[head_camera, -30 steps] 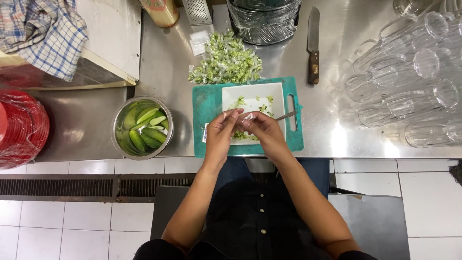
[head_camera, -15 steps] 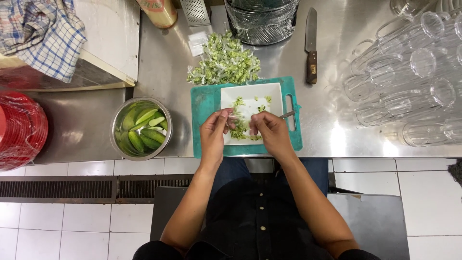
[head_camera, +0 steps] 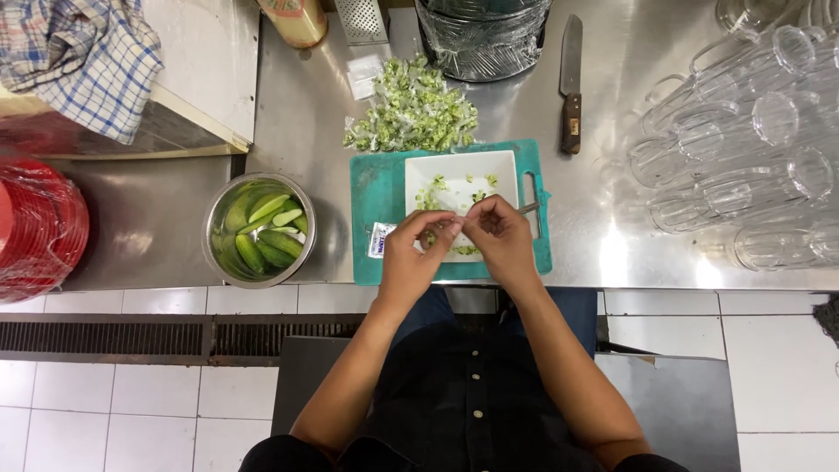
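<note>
My left hand [head_camera: 412, 253] and my right hand [head_camera: 498, 236] meet over the near edge of a white square plate [head_camera: 498, 166], their fingertips pinched together on a small wrapped green piece that is mostly hidden. The plate holds scattered green bits and rests on a teal cutting board [head_camera: 380, 188]. A thin metal tool [head_camera: 527, 208] sticks out from under my right hand. A small empty wrapper [head_camera: 379, 239] lies on the board beside my left hand. Behind the board sits a pile of wrapped green pieces [head_camera: 412, 114].
A steel bowl of cucumber slices [head_camera: 260, 229] stands left of the board. A wooden-handled knife [head_camera: 571, 83] lies at the back right. Rows of clear glasses [head_camera: 743, 149] lie on the right. A checked cloth [head_camera: 83, 57] and a red stack [head_camera: 35, 227] are at left.
Both hands stayed over the plate and kept working a small piece between the fingertips, shifting slightly. More green bits lie on the plate than a second ago.
</note>
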